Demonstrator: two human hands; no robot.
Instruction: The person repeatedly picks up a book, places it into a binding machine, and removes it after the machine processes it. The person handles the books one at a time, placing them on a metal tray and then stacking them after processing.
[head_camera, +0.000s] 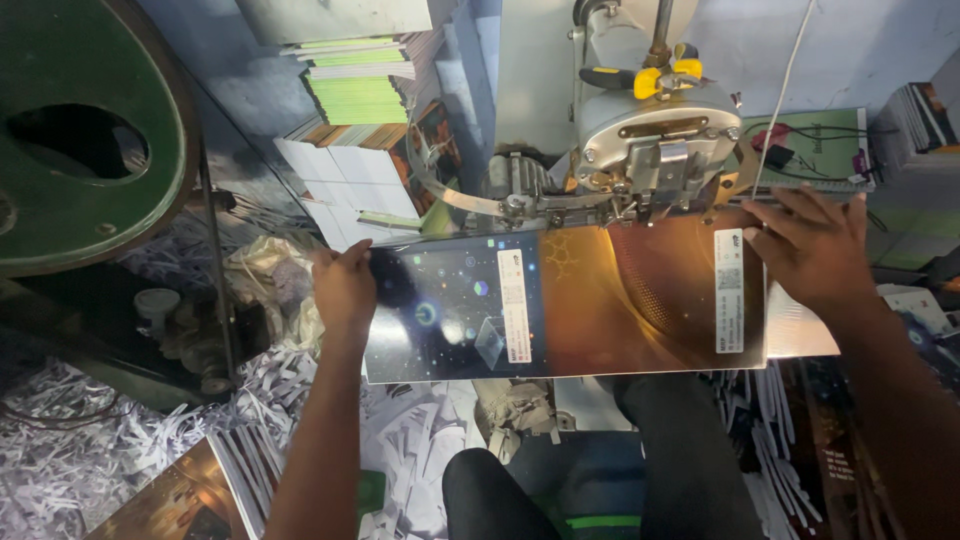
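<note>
A wide glossy printed cover (590, 310), dark with stars on its left half and orange on its right, lies open under the head of a grey metal stitching machine (655, 130). My left hand (345, 285) grips the cover's left edge. My right hand (815, 245) presses flat on its right end, fingers spread, close to the machine head. The cover's far edge sits beneath the machine's metal arm (540, 203).
A large green wheel (95, 130) fills the upper left. Stacks of booklets (360, 90) stand behind the machine, more (915, 115) at the far right. Shredded paper trimmings (70, 450) cover the floor. A printed book (185, 500) lies at the bottom left. My knees (600, 470) are below.
</note>
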